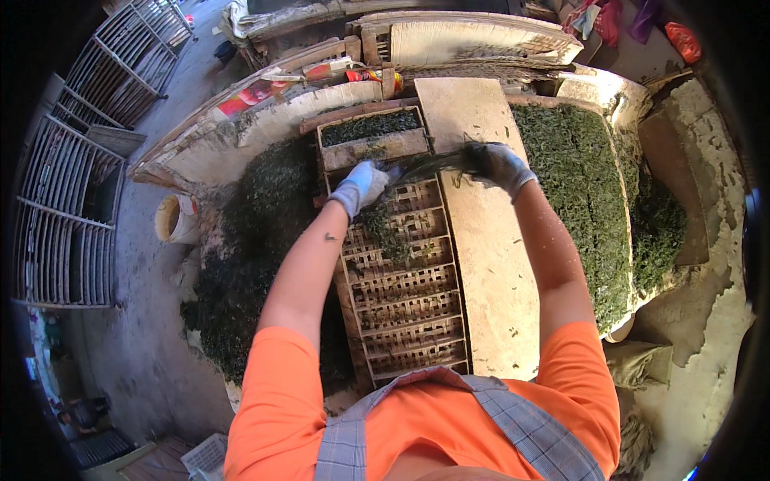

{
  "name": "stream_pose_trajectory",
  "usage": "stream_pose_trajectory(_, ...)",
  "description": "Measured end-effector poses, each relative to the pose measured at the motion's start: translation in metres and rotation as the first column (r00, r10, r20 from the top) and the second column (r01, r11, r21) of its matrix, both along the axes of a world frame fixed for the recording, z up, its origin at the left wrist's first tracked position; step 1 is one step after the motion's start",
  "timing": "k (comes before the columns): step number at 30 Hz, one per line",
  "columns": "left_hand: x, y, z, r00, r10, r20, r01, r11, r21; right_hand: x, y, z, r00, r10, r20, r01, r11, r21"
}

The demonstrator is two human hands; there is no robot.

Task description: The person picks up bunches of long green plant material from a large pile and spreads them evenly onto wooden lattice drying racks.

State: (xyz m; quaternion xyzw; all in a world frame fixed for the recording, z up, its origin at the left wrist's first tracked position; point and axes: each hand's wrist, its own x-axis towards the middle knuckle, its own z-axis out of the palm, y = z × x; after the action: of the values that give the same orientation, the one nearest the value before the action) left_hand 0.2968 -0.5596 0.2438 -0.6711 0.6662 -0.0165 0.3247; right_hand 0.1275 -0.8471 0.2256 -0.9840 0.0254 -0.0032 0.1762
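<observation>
A bundle of dark green leafy strands [429, 165] stretches between my two gloved hands. At its left end, my left hand [358, 189], in a pale glove, is closed on the strands. My right hand [504, 167], in a pale glove with a dark palm side, grips their other end over a long tan board [481, 248]. Beneath my hands lies a wooden slatted frame [463, 321] divided into rows. Loose strands hang down onto its lattice below my left hand. More greenery [370, 127] fills the far compartment, just beyond a wooden bar [375, 150].
Dark green heaps lie left [273, 216] and right [569, 184] of the frame. A pale bucket [178, 219] stands on the floor at left, near slatted racks [68, 208]. Wooden boards [481, 42] rise beyond the work area. A sack [638, 362] lies at lower right.
</observation>
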Motion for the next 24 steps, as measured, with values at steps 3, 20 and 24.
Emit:
stream_pose_trajectory(3, 0.009, -0.017, -0.029, 0.983, 0.17, -0.068, -0.158, 0.975, 0.153, 0.002, 0.022, 0.053, 0.557, -0.809, -0.187, 0.828, 0.559, 0.045)
stream_pose_trajectory(20, 0.042, 0.133, -0.04, 0.733, 0.22, -0.644, -0.527, -0.415, -0.742, 0.074, 0.15, -0.018, 0.95, -0.226, 0.218, 0.135, 0.922, 0.364)
stream_pose_trajectory(24, -0.019, 0.109, -0.055, 0.752, 0.175, -0.635, -0.595, 0.596, -0.54, 0.075, 0.188, 0.03, 0.982, -0.177, 0.068, 0.172, 0.982, 0.073)
